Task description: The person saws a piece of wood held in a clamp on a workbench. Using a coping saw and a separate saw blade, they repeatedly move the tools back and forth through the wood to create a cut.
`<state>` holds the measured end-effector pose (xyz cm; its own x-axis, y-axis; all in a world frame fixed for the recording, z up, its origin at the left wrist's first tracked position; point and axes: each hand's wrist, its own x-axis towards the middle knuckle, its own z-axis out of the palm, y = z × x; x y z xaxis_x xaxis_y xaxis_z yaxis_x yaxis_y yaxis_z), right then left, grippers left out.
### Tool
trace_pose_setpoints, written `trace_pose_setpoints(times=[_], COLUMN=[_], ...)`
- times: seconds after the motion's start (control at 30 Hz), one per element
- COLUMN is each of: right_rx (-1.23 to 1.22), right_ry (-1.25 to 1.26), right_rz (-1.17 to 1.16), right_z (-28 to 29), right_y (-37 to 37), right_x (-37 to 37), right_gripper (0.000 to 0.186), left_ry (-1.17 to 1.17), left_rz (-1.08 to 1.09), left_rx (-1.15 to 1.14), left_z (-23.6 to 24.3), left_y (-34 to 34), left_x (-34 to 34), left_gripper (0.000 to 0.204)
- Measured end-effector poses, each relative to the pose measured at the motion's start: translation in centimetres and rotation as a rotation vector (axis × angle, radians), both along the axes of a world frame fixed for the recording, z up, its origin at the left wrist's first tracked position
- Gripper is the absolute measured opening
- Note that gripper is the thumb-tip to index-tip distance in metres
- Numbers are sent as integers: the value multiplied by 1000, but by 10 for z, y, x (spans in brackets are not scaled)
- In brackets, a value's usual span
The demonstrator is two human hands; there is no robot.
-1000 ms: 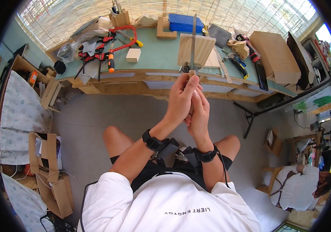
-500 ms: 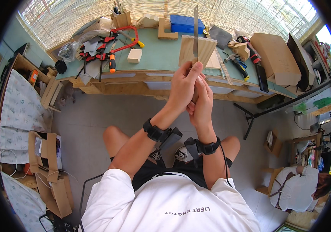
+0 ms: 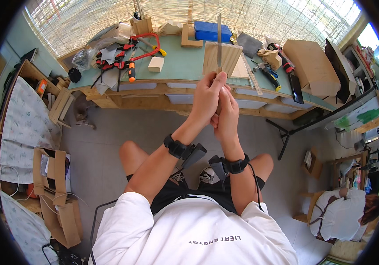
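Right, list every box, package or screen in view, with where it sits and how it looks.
Blue box: far edge of the bench, flat, rectangular.
Cardboard box: right end of the bench, brown, closed.
Dark flat panel: beside that box, black, perhaps a screen.
Open cardboard boxes: floor at left, brown, flaps up.

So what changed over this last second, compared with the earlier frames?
Little. Both hands, left hand and right hand, rose slightly, carrying the thin metal blade upright a bit higher against the wooden board. The left forearm straightened and the legs shifted. The grip stayed the same: both hands clasped at the blade's lower end. The workbench clutter did not move.
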<state>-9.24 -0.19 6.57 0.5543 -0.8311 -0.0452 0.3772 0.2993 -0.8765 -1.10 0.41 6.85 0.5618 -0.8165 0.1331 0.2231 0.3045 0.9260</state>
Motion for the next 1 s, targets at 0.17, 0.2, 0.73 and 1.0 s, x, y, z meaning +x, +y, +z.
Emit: trace_pose_setpoints(times=[0.17, 0.2, 0.73, 1.0], right_rx=[-6, -15, -99, -49], right_ry=[3, 5, -48, 17], right_rz=[-9, -4, -30, -72], right_z=[-8, -8, 14, 8], right_y=[15, 16, -22, 3], right_x=[-10, -11, 25, 9], right_gripper=[34, 33, 31, 30], left_ry=[51, 51, 119, 109], left_rz=[-17, -15, -72, -47], left_rx=[-29, -30, -46, 9], left_z=[-13, -12, 19, 10], left_y=[13, 14, -23, -1], left_x=[-10, -10, 23, 7], left_gripper=[32, 32, 33, 34])
